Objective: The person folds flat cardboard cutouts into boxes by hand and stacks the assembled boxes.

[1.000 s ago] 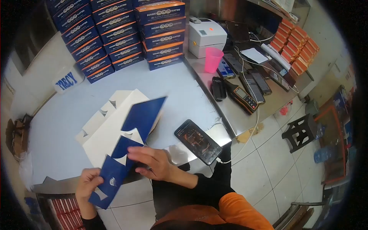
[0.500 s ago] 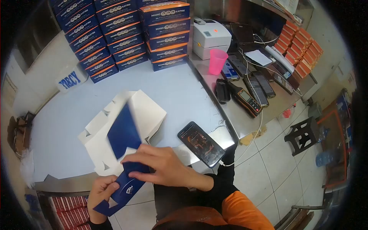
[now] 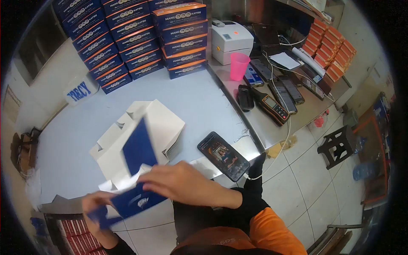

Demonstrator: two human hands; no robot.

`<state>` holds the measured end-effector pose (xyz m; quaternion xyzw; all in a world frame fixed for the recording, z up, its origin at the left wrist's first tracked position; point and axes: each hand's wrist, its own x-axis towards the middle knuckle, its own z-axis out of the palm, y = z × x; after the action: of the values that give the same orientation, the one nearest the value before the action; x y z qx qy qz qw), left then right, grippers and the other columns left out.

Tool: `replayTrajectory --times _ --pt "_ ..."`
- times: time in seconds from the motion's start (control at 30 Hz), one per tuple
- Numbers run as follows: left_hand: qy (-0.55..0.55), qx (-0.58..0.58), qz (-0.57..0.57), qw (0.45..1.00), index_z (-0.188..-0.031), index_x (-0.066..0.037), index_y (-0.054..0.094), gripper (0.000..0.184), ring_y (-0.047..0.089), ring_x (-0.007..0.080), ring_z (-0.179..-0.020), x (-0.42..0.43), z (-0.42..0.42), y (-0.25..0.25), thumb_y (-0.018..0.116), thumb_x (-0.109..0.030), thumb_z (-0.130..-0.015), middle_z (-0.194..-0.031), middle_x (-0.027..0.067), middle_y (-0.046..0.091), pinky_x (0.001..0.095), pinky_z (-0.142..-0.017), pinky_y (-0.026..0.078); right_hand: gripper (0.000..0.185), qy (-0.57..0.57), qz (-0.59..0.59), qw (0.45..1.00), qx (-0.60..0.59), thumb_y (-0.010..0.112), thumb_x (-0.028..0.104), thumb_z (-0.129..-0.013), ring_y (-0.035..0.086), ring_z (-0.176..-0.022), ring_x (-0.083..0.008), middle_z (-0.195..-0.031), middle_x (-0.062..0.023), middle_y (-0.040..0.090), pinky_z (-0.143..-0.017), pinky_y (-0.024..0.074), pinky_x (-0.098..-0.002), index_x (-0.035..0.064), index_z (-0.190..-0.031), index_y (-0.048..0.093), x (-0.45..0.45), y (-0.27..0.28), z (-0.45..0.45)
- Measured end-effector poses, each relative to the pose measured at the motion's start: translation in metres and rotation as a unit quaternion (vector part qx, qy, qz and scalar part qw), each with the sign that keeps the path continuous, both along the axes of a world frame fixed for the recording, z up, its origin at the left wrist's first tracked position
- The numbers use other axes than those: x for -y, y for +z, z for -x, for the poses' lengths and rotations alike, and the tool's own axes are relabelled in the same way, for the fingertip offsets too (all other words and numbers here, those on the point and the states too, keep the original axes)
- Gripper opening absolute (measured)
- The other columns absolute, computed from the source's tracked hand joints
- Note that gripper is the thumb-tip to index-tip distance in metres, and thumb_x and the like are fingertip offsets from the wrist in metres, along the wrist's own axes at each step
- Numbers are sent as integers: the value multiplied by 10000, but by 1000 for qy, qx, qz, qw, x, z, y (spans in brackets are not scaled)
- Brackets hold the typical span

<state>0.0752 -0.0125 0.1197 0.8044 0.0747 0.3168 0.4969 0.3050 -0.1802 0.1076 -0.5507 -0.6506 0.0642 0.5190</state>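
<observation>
A partly folded cardboard box point(image 3: 139, 201), dark blue outside with a small white print, is held in front of me at the table's near edge. My left hand point(image 3: 97, 208), blurred by motion, grips its left end near a cut-out flap. My right hand point(image 3: 176, 182) pinches the upper edge of the blue side, thumb below and fingers over the top. A blue panel point(image 3: 139, 148) stands up beyond it. White cardboard point(image 3: 163, 117) with notched edges spreads out behind; whether it is all one piece with the held box I cannot tell.
Stacked blue and orange boxes point(image 3: 182, 44) stand at the back of the table point(image 3: 68, 140). A lit phone point(image 3: 224, 156) on a cable lies right of my hands. The side counter holds a white printer point(image 3: 231, 42), pink cup point(image 3: 240, 66), handheld meter point(image 3: 273, 106) and several phones. A stool point(image 3: 338, 144) stands right.
My left hand has moved left and slightly down, with the blue side now turned closer to level. My right hand has shifted slightly and keeps its hold on the box.
</observation>
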Motion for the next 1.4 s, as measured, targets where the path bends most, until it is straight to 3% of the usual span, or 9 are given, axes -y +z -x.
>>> replayTrajectory --times 0.1,0.27,0.4,0.63,0.77,0.87,1.07,1.23,1.4 --pt "4 89 217 972 -942 61 601 484 614 208 -722 -1 3 4 557 -419 -896 -859 129 631 409 -807 491 195 -85 -9 996 -36 627 187 -852 622 -644 -271 -826 -100 631 -556 497 -341 62 -1001 629 1 -1 -5" --pt "16 -123 -329 936 -855 -38 606 235 537 254 -786 29 -33 28 733 -149 -692 -758 82 525 547 -1049 254 154 -38 59 995 67 602 183 -869 592 -599 -306 -773 -107 599 -542 484 -360 42 -923 630 5 -6 2" --pt "270 -114 -423 858 -784 -53 601 190 516 238 -818 39 -37 31 717 -49 -634 -738 62 471 537 -1052 252 138 -58 86 992 67 604 163 -856 595 -622 -296 -789 -96 572 -521 478 -361 52 -936 617 15 4 5" --pt "96 -149 -436 882 -883 -51 583 228 511 287 -1002 50 -37 23 699 -136 -705 -932 108 509 582 -1073 213 173 -55 60 984 160 589 102 -842 612 -670 -241 -855 -73 548 -508 482 -328 68 -1011 591 8 2 20" --pt "273 276 -146 910 -1244 -8 483 455 404 279 -1248 12 -35 5 611 -252 -882 -1293 175 439 511 -1093 213 131 -55 -34 996 -60 553 76 -872 577 -642 -208 -792 -76 521 -556 456 -289 42 -996 581 15 10 14" --pt "210 153 144 955 -1400 59 249 634 327 285 -1311 -79 65 -77 542 -258 -935 -1411 172 347 434 -1112 194 135 -17 -63 977 -202 468 110 -936 511 -645 -135 -730 -38 478 -623 398 -247 29 -996 559 7 1 1" --pt "219 -44 -76 972 -1422 44 227 662 319 249 -1317 -76 75 -29 580 -154 -898 -1444 159 306 367 -1093 237 225 221 88 743 -625 385 236 -992 458 -587 -63 -687 30 442 -543 387 -209 65 -968 528 -35 -45 -13" --pt "129 -167 -77 974 -1233 20 521 474 516 230 -1131 -65 54 31 667 -141 -811 -1201 115 566 377 -1094 239 471 246 137 734 -618 303 308 -1011 442 -1209 -163 -1360 -66 427 -1016 373 -340 52 -1406 321 -48 -61 -18" --pt "56 -124 -230 964 -976 15 591 220 557 238 -1007 -40 18 42 655 -89 -793 -970 124 615 442 -1063 299 603 119 50 869 -478 316 458 -985 230 -1369 -274 -1485 -124 237 -1118 182 -380 71 -1440 233 -53 -72 -18"
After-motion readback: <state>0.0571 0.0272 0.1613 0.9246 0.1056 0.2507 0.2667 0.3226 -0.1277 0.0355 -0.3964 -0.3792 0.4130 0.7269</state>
